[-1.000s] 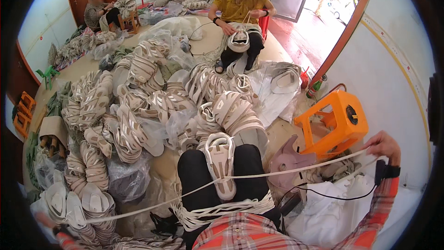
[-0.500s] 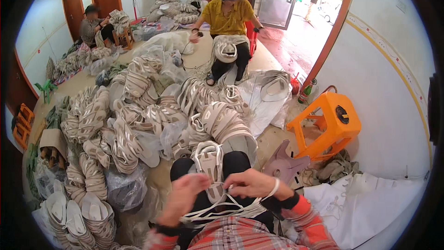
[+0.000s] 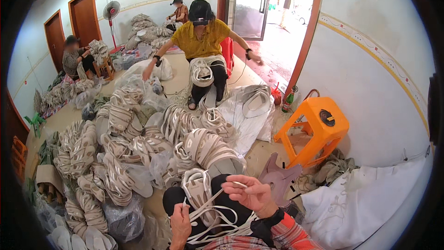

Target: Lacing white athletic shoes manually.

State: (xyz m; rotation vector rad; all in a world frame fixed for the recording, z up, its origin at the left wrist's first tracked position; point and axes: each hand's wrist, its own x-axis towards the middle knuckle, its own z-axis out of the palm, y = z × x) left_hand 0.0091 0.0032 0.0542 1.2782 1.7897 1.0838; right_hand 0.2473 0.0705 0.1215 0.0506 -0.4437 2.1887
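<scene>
A beige and white shoe upper [image 3: 197,186] rests on my lap between my dark-trousered knees, its toe end turned away from me. Loose off-white laces [image 3: 226,224] trail from it over my thighs. My left hand [image 3: 180,222] is closed beside the shoe, pinching a lace whose pale end sticks up from the fingers. Raised to the right of the shoe, my right hand [image 3: 252,195] pinches another stretch of lace between thumb and fingers. That lace runs slanting down toward the shoe.
Stacked shoe uppers [image 3: 210,150] and clear plastic bags [image 3: 125,217] cover the floor ahead and left. An orange stool [image 3: 319,125], a green bottle [image 3: 288,100] and white cloth [image 3: 360,203] are on the right. A person in a yellow top [image 3: 203,41] sits opposite; others sit farther back.
My hands, earlier close together over the laces, are now apart, the right one raised. My view has shifted. The person opposite has lowered their head and spread both arms wider.
</scene>
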